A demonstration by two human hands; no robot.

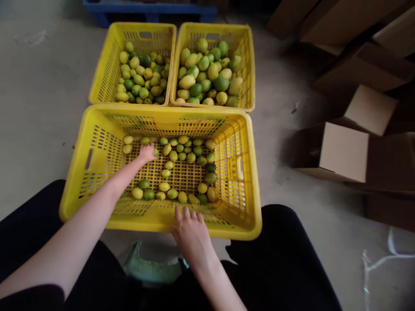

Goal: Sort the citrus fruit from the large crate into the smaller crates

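Nearest to the viewer are the dark trousers (282,255) of the person, and between the legs a pale green object (155,270), partly hidden, below and to the left of the right hand (192,231). The fingers (186,213) of this hand are loosely spread and lie over the near rim of the large yellow crate (139,223); they grip no fruit. Just beyond these fingers, inside the crate, there is a row of lemons (182,197), some yellow and some green, which extends to both sides. Farther in, the left hand (148,152) reaches down to the crate's bottom. At its fingers is one small lemon (156,152), partly covered, and one cannot tell whether the fingers are closed on it. To the left of them sit two yellow lemons (127,149), one behind the other, and to the right a bigger group (191,158) spreads to the crate's side. Well to the right of both hands, cardboard boxes (343,151) stand on the grey floor (275,129). Beyond the left fingers are two smaller yellow crates (251,69), side by side, holding many more lemons, and behind these a blue pallet (149,15).
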